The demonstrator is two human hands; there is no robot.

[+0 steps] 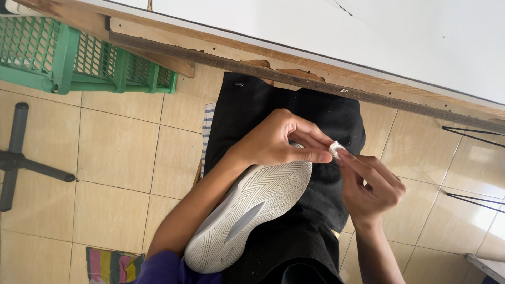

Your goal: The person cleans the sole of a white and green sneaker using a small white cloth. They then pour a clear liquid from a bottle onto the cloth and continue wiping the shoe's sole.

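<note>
Pinched between both hands: a small white wad (335, 149), soft-looking, perhaps tissue or cotton, held just past the toe of a white sneaker (251, 210). Left hand (281, 139) arched over the toe end, thumb and forefinger closed on the wad's near side. Right hand (371, 186) coming up from below, fingers (353, 159) clamped on the same wad from the other side. Neither hand open; both closed on that one small piece.

Sneaker lying sole-up across a lap in black trousers (315, 110), heel toward the camera, toe under the left hand. Tread pale and fairly clean-looking as far as visible; no wet patch or streak to be made out. Wad not touching the sole, only beside it.

Judged from this: work on the shoe apparently at an early or between-strokes point, wad being shaped or readied, wiping or stuffing not under way. Upper of the shoe hidden, so its condition not to be told.

Around: edge of a worn wooden surface (294, 79) above the knees, green plastic crate (79, 58) on tiled floor (115, 158), black chair base (21, 158) at far left, striped cloth (110, 265) below.
</note>
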